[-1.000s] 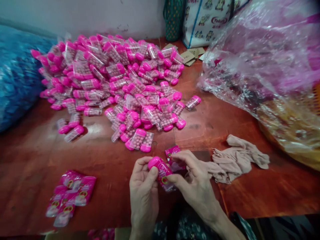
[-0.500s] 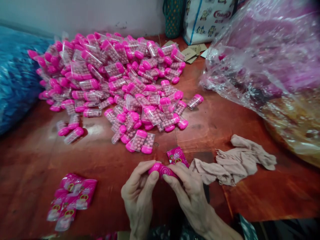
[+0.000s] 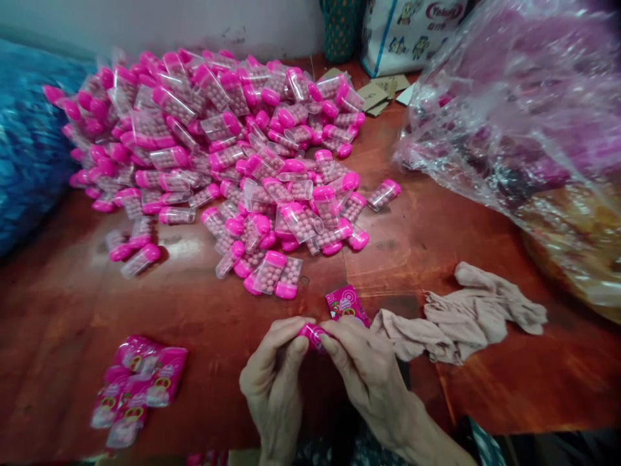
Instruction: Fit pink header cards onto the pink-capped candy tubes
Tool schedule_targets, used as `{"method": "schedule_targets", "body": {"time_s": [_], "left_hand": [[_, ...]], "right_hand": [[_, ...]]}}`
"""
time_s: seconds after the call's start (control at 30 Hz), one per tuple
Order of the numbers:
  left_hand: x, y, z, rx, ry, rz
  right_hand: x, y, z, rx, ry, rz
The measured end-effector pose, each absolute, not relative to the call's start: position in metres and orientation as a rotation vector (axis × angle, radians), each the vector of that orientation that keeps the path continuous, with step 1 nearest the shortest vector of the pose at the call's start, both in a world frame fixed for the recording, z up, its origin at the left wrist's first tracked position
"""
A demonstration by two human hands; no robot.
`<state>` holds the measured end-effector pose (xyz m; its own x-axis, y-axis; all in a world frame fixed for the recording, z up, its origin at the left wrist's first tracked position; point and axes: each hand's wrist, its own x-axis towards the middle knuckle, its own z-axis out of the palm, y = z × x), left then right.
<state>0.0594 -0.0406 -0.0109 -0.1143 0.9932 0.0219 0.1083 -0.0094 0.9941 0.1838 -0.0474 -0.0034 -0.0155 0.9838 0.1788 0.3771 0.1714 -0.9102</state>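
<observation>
Near the table's front edge, my left hand point(image 3: 279, 369) and my right hand point(image 3: 369, 369) meet with thumbs and fingertips closed on a small pink candy container point(image 3: 313, 335). A shiny printed pink sleeve appears to be around it, pinched by my right fingers; my fingers hide most of both. Just beyond my right hand lies a flat stack of printed pink sleeves point(image 3: 347, 303). To the left, several sleeved candy containers point(image 3: 167, 375) lie grouped together. Ahead sits a big pile of clear containers point(image 3: 262, 162) with bright pink caps and pale pink balls inside.
A crumpled beige cloth point(image 3: 466, 317) lies to the right on the reddish table point(image 3: 233, 414). Behind it spreads a large clear plastic bag point(image 3: 485, 129). A blue bag point(image 3: 29, 149) stands at left, cardboard pieces point(image 3: 381, 94) and a white printed bag point(image 3: 402, 39) at the back.
My hands have drawn closer together around the container. The smooth pink cap that showed by my left thumb is now covered by printed film or fingers. The view has shifted slightly.
</observation>
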Motion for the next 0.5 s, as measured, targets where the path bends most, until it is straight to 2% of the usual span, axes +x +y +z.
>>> {"method": "schedule_targets", "body": {"time_s": [0.17, 0.27, 0.37, 0.5], "left_hand": [[0.060, -0.037, -0.012, 1.325, 1.440, 1.309], [0.055, -0.036, -0.015, 1.220, 1.426, 1.262], [0.050, -0.035, -0.016, 1.047, 1.306, 1.198], [0.048, -0.030, -0.011, 1.207, 1.250, 1.068]], "right_hand": [[0.186, -0.051, -0.007, -1.387, -1.473, 1.039], [0.186, -0.052, -0.009, -1.415, -1.253, 1.435], [0.186, -0.049, -0.012, -1.214, -0.842, 1.818], [0.185, -0.045, -0.016, -1.037, -0.542, 1.925]]}}
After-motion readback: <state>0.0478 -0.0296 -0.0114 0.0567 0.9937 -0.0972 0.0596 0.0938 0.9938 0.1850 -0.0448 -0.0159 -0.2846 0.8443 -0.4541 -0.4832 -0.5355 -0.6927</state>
